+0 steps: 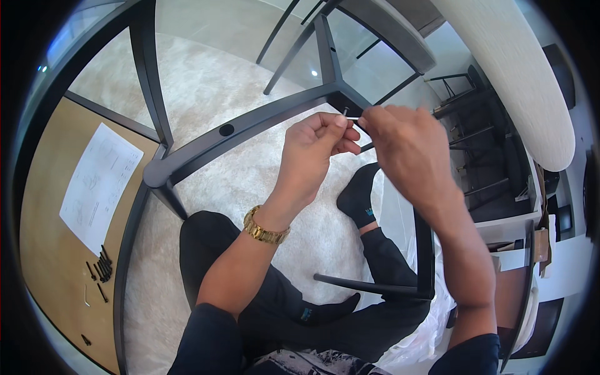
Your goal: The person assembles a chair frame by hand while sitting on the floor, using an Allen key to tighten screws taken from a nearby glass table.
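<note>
Key (351, 117), a thin silver hex one, sat pinched between both my hands, right at the joint where the dark frame (250, 125) bars met. My left fingers (337, 125) were closed on the key's near end, thumb and forefinger tips pressed together around it. My right fingers (375, 119) were closed too, touching the key's other end; whether they truly gripped it or only steadied it, I could not tell. The left hand (312, 150) rose from below, with a gold watch (265, 228) on its wrist. The right hand (406, 150) came in from the lower right, just beside the left, knuckles toward the camera.

Behind the hands the frame spread out over a pale shaggy rug (206, 87), with a round hole (226, 130) in the bar left of the hands. I sat on the rug with my dark-trousered legs under the frame, one black sock (359, 197) just below the hands.

Well apart on the left lay a cardboard sheet (44, 250) carrying a paper leaflet (100, 184), a cluster of black bolts (103, 265) and a second small key (87, 295).
</note>
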The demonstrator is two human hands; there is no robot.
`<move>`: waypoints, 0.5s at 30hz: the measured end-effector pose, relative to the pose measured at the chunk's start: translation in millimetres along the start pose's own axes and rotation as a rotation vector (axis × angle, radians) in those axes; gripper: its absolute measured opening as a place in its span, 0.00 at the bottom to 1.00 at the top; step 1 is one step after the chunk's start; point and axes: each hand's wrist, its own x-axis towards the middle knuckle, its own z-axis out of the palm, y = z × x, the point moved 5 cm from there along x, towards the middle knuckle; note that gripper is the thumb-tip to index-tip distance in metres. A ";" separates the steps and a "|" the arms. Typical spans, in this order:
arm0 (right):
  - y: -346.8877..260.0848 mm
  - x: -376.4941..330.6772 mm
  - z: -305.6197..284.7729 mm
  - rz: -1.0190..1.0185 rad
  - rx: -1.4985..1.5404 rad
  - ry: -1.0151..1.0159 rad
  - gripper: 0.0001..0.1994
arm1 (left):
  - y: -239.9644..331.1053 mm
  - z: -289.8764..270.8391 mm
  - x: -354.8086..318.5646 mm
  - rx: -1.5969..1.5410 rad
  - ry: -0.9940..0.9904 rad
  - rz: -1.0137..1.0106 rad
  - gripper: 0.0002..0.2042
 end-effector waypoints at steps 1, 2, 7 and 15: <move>-2.7 -6.8 4.8 0.021 -0.018 0.038 0.02 | 0.7 0.1 -0.1 0.028 0.013 0.021 0.11; -1.6 -14.7 12.3 0.070 0.003 0.056 0.02 | 0.6 1.9 0.7 0.064 0.018 0.040 0.11; -16.1 -18.3 20.1 0.040 -0.139 -0.017 0.03 | -6.4 -6.1 1.3 0.358 0.185 0.230 0.15; -11.7 -21.3 1.3 -0.070 -0.088 -0.121 0.05 | -13.4 -7.1 1.9 0.250 0.113 0.130 0.17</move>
